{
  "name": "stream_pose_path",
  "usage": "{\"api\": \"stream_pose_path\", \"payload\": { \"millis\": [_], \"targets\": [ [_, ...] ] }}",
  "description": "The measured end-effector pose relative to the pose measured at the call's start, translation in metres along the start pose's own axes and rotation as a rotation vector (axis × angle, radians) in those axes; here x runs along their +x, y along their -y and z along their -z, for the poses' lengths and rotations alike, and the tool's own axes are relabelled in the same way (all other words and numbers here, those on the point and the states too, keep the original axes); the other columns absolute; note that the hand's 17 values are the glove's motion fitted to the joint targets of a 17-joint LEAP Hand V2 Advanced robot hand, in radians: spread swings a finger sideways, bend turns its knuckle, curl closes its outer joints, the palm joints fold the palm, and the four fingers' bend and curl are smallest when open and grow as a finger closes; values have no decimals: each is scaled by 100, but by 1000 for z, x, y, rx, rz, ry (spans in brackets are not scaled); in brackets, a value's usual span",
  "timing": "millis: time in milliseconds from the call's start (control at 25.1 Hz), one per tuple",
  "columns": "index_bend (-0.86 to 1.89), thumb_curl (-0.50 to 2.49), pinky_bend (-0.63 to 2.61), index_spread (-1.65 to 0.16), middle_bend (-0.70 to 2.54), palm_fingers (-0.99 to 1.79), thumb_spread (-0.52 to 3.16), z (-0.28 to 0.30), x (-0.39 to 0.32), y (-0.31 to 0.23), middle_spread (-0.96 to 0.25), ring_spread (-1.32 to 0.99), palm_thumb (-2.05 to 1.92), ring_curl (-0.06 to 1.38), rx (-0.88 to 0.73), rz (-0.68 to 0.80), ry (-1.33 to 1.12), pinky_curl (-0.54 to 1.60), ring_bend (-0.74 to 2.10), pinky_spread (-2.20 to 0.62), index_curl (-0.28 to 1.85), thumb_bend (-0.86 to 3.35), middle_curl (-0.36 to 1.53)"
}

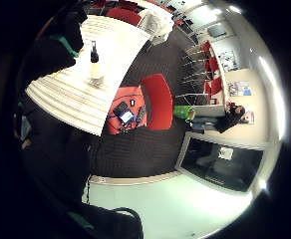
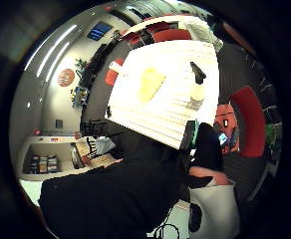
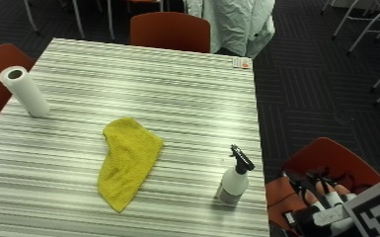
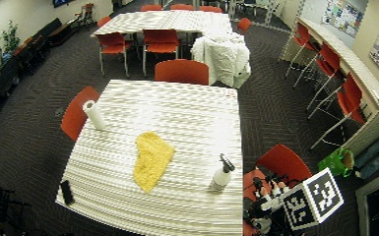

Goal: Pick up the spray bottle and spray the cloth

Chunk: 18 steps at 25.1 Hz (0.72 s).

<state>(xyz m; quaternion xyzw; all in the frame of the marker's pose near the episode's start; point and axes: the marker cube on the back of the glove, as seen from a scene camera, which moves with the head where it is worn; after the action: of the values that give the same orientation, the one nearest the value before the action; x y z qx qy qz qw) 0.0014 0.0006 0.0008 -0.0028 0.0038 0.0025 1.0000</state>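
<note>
Hand (image 3: 318, 197): beside table (image 3: 176, 84), fingers relaxed, holding nothing | spray bottle (image 3: 233, 181): upright, contents unclear | cloth (image 3: 127, 160): flat

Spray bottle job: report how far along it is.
Nothing looks done yet. The spray bottle stands upright on the table, untouched, apart from the yellow cloth lying flat. The gloved right hand hangs off the table's edge, holding nothing. Left: grasp the bottle, lift, spray the cloth.

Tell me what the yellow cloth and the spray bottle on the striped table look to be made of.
Yellow cloth: soft, matte terry or microfibre, by its nubbly pile and limp folds. Spray bottle: translucent whitish plastic body with a slight sheen, black plastic trigger head; probably plastic, though frosted glass cannot be excluded.
</note>
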Motion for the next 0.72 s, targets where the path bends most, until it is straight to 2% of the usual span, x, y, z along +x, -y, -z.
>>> {"api": "stream_pose_path", "payload": {
  "millis": [319, 717],
  "targets": [
    [13, 21, 56, -27, 19, 57, 71, 0, 0, 0, 3, 5, 63, 21, -4, -4, 0, 25, 46, 10, 14, 38, 14],
    [13, 30, 57, -32, 19, 53, 94, -2, 1, 3, 4, 6, 65, 26, -3, -7, -1, 31, 47, 11, 18, 33, 21]
  ]
}}
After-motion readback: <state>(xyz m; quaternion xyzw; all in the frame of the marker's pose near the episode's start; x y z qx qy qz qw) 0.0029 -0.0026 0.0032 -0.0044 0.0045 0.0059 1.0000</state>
